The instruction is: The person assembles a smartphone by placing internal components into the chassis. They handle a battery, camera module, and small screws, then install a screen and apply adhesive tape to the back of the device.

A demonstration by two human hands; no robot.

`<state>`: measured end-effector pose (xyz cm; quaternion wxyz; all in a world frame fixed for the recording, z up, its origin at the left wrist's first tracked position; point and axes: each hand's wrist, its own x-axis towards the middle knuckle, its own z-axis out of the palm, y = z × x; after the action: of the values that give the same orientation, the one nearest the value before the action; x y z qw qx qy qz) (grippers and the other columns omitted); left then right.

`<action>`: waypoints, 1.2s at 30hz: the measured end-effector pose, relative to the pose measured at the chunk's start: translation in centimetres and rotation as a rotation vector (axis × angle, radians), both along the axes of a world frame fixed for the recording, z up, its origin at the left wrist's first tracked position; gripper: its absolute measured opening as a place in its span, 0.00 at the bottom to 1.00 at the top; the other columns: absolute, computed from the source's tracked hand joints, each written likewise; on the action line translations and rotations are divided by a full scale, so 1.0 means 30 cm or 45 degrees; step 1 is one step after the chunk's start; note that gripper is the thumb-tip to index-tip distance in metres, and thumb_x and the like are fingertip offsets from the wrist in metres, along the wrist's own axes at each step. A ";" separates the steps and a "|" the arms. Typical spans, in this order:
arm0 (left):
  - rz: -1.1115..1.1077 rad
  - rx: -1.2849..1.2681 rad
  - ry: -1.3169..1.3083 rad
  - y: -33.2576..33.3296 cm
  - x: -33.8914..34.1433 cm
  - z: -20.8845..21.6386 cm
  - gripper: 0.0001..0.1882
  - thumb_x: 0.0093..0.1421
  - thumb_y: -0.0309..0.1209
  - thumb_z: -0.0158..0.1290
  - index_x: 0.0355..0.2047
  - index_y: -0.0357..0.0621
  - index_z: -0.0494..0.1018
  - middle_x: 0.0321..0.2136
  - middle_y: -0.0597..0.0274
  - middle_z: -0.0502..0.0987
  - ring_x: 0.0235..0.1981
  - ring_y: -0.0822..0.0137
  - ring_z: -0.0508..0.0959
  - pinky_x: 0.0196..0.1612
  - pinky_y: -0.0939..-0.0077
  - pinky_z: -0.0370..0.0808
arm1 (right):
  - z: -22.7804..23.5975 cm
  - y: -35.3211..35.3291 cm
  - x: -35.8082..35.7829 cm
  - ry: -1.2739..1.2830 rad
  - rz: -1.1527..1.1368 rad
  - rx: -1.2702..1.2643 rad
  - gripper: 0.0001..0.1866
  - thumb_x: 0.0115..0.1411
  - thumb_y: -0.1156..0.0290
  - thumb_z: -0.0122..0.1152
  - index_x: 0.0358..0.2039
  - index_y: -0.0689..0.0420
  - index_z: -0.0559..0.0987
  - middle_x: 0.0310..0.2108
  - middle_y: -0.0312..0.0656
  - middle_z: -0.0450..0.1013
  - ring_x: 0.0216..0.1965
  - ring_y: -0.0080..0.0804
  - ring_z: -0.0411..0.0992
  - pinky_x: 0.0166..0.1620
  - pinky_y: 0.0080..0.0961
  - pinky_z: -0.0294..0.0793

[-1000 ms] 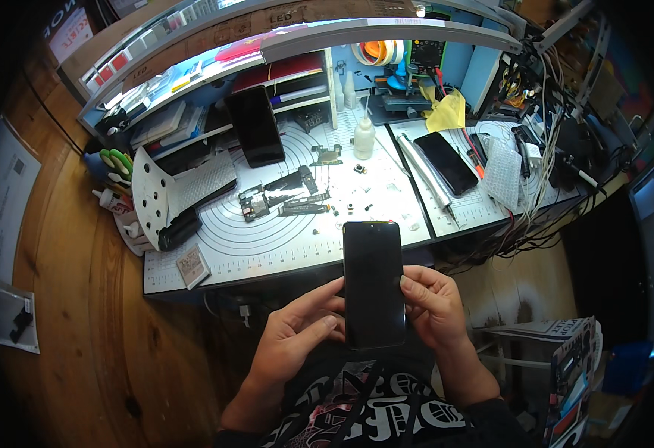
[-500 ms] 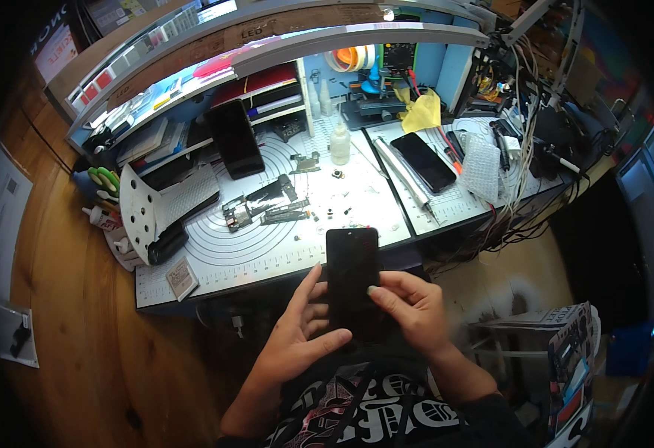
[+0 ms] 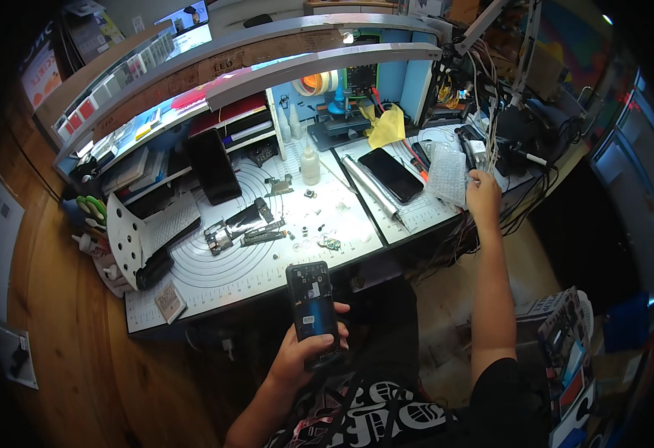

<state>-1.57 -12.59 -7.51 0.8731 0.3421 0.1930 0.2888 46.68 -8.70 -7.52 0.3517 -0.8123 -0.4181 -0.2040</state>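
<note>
My left hand (image 3: 304, 351) is wrapped round a smartphone (image 3: 310, 310) held upright before the bench's front edge. Its inner side shows, with dark parts and a bluish middle, and my thumb lies across the lower part. My right arm reaches out to the far right, where my right hand (image 3: 485, 200) is closed at the right edge of a bubble wrap pouch (image 3: 446, 175). Whatever is between those fingers is hidden. Left of the pouch lies a dark smartphone (image 3: 391, 175), next to a long silver pen-like tool (image 3: 374, 190).
Phone parts (image 3: 236, 226) and small pieces (image 3: 330, 243) lie on the white mat (image 3: 260, 270). A dropper bottle (image 3: 310, 166), a leaning dark phone (image 3: 213, 168) and a yellow cloth (image 3: 385, 125) stand farther back. Cables (image 3: 493, 112) hang near my right hand. A lamp bar (image 3: 319, 71) spans the bench.
The phone before me shows its inner side instead of its dark screen, now in my left hand alone. My right hand has left it and moved far right to the pouch. The view has shifted.
</note>
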 end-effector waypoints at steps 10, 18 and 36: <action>0.215 0.033 -0.112 0.007 -0.031 0.028 0.49 0.51 0.27 0.58 0.72 0.30 0.51 0.58 0.39 0.71 0.45 0.55 0.80 0.47 0.58 0.78 | 0.117 0.173 -0.048 0.371 -0.192 -0.650 0.37 0.51 0.42 0.74 0.44 0.67 0.83 0.47 0.57 0.80 0.50 0.60 0.78 0.53 0.48 0.76; 0.304 0.100 -0.057 0.023 -0.034 0.026 0.43 0.57 0.25 0.57 0.71 0.31 0.53 0.57 0.39 0.72 0.48 0.55 0.80 0.50 0.56 0.80 | 0.121 0.094 -0.013 0.380 -0.139 0.170 0.26 0.57 0.57 0.72 0.46 0.66 0.80 0.43 0.55 0.81 0.46 0.49 0.80 0.48 0.41 0.76; -0.067 -0.304 -0.682 0.035 0.049 -0.122 0.44 0.71 0.63 0.40 0.69 0.35 0.57 0.60 0.38 0.71 0.59 0.46 0.76 0.60 0.50 0.77 | 0.064 -0.442 -1.087 2.104 1.142 0.012 0.23 0.66 0.76 0.66 0.57 0.67 0.67 0.42 0.48 0.82 0.40 0.26 0.81 0.43 0.21 0.82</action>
<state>-0.10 -11.55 -11.16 0.9342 0.1536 -0.0206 0.3214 14.08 -21.96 -5.59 0.5860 -0.4614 -0.3090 0.5901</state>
